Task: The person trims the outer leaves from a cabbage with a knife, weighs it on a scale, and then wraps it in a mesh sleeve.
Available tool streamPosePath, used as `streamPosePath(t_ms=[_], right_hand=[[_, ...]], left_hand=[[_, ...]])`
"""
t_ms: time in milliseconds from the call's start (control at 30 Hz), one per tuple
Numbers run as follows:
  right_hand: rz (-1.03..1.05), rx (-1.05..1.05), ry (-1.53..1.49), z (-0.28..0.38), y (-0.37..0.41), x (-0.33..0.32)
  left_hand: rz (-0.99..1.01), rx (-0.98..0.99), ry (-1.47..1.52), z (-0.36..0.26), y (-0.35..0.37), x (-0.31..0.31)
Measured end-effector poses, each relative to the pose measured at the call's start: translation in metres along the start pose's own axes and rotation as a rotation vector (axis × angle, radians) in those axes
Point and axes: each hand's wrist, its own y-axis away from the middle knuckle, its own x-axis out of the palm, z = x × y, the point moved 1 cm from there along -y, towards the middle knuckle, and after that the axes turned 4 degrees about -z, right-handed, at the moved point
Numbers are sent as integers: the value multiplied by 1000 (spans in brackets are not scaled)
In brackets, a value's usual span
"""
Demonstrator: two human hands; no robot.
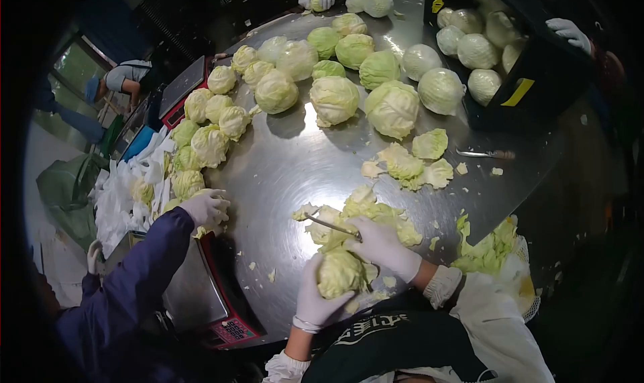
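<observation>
My left hand (318, 300), in a white glove, is wrapped round the left side of a small pale green cabbage (341, 273) near the table's front edge. Just above and to the right of it, my gloved right hand (384, 245) grips a knife (330, 225), whose curved blade points to the left over a heap of loose leaves. Those cut leaves (362, 207) lie beyond the cabbage, and a few are beside it under my right hand.
Whole cabbages (334, 100) cover the far side of the metal table (268, 175). Another knife (484, 153) lies at right, below a dark crate (537, 94) of wrapped cabbages. A co-worker's gloved hand (205, 207) and a red-edged scale (225, 316) are at left; other people's hands show farther off.
</observation>
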Motion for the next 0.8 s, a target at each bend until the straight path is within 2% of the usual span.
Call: streamPosePath(t_ms=[67,133,167,200,267,300,400,467,533,567,600,633,700,733,800], right_hand=[[115,176,160,-20,-11,5],[109,155,144,-23,-7,-2],[100,147,142,-27,-4,-7],[72,117,133,-34,2,-12],[49,108,156,-52,18,-24],[57,132,187,-61,27,-34],[-95,257,308,-87,58,-74],[-152,251,401,-87,66,-98],[-356,297,591,-71,71,-124],[-360,295,592,-59,71,-130],[-348,233,437,-41,68,-129],[-340,177,284,-24,65,-124],[-85,72,-97,-2,60,-102],[22,55,-120,18,58,-93],[154,17,-156,47,51,-75]], left_hand=[[12,-1,33,33,6,-21],[-77,-214,666,56,13,-37],[-90,-262,822,60,16,-41],[-106,-257,809,65,20,-40],[-266,-550,1522,82,30,-30],[-207,-543,1624,78,32,-28],[-176,-544,1809,82,34,-24],[-144,-514,1839,82,32,-20],[-121,-543,1751,74,24,-13],[-149,-569,1912,64,21,-8],[-139,-567,1912,64,19,-6],[-166,-564,1723,64,17,-3],[-220,-505,1425,69,9,9],[-192,-508,1423,62,5,14],[-154,-282,943,37,-3,16]])
